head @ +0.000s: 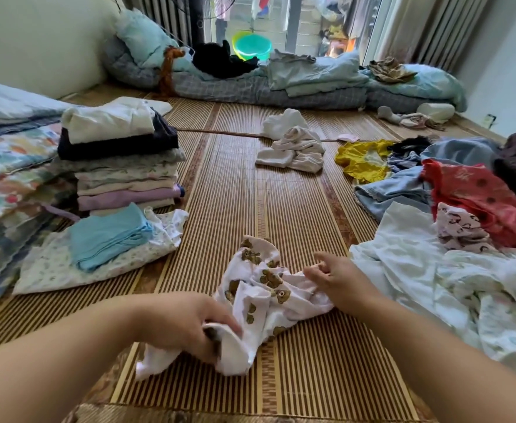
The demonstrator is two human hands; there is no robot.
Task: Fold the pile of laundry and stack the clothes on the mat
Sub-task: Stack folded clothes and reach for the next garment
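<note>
Head camera is looking down at my two hands, which are working on a small white cotton garment printed with brown bears (265,297), lying crumpled on the striped woven bamboo mat (235,184) just in front of me. My left hand (189,322) is gripping its near edge with curled fingers, and my right hand (339,279) is pinching the far side. I think the folding can go wrong because the cloth is bunched and twisted; if I am pulling unevenly, the fold will come out crooked and may slide off the tall stack of folded clothes (122,157) on my left. The garment is looking soft, thin and much wrinkled, and an unfolded pile of mixed laundry (452,209) is waiting at my right.
</note>
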